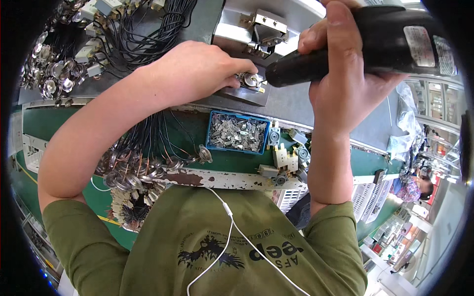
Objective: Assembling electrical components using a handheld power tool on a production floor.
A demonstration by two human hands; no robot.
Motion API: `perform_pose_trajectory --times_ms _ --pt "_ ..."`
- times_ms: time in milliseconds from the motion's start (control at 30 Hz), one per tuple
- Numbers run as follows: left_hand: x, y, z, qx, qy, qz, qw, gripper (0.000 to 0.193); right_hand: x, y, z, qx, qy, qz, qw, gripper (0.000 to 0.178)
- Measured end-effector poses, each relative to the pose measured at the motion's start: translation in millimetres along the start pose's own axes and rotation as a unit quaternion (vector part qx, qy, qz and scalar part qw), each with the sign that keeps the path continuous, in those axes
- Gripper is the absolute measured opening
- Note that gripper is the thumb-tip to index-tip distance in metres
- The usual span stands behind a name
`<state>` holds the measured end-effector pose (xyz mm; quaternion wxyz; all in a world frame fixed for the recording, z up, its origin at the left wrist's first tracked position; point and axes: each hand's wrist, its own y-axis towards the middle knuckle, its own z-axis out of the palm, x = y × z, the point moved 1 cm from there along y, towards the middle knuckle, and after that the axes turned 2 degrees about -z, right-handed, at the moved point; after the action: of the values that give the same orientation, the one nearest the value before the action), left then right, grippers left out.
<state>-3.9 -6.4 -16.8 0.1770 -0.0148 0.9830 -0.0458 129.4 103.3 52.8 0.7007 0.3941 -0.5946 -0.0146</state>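
Observation:
My left hand reaches across the bench, its thumb and forefinger closed on a small round metal part with a brass-coloured tab. The part rests on a metal block. My right hand is wrapped round a black power screwdriver, which lies almost level and points left. Its narrow nose is right beside the round part, with a thin bit reaching toward it. Whether the bit touches a screw is too small to tell.
A blue tray holds many small metal brackets. Cream switch-like parts lie to its right. Silver discs on black wires hang over the bench edge, with more bundles at the far left. Behind the block stands a metal clamp fixture.

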Motion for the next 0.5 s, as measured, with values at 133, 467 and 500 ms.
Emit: perform_pose_trajectory --times_ms 133,467,500 --pt "0.4 4.1 -4.7 0.022 0.013 -0.031 0.999 0.033 0.6 -0.6 1.8 -0.002 0.007 -0.006 1.000 0.018" --pt "-1.8 1.6 -2.1 0.017 0.004 -0.033 0.999 0.037 -4.8 -4.2 1.9 0.010 0.020 -0.007 1.000 0.023" --pt "-1.3 1.2 -1.5 0.017 0.003 -0.035 0.999 0.037 -3.4 -6.1 1.0 0.009 0.015 -0.004 1.000 0.023"
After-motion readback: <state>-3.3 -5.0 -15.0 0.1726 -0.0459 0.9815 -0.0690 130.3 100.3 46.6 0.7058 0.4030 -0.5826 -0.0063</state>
